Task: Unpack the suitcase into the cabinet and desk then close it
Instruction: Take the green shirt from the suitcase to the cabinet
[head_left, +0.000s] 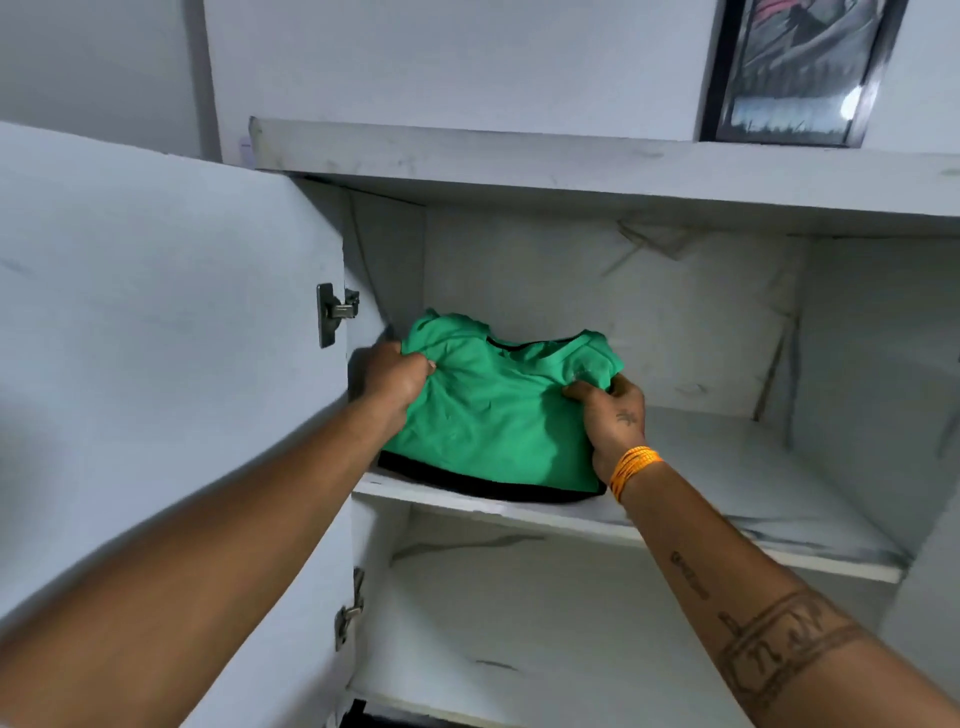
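green shirt (493, 415): folded, creased, dark trim at collar and bottom edge | long axis left-right, collar end toward cabinet back | lies at left of upper shelf (727, 499) in white cabinet (597, 171), door (156, 338) open | left hand (395, 379) fingers bunch cloth at left edge | right hand (613, 415) fingers pinch right edge, orange threads (631, 467) on wrist

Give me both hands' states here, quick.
Left hand: grips the green shirt's left edge.
Right hand: grips the shirt's right edge, on the cabinet shelf.
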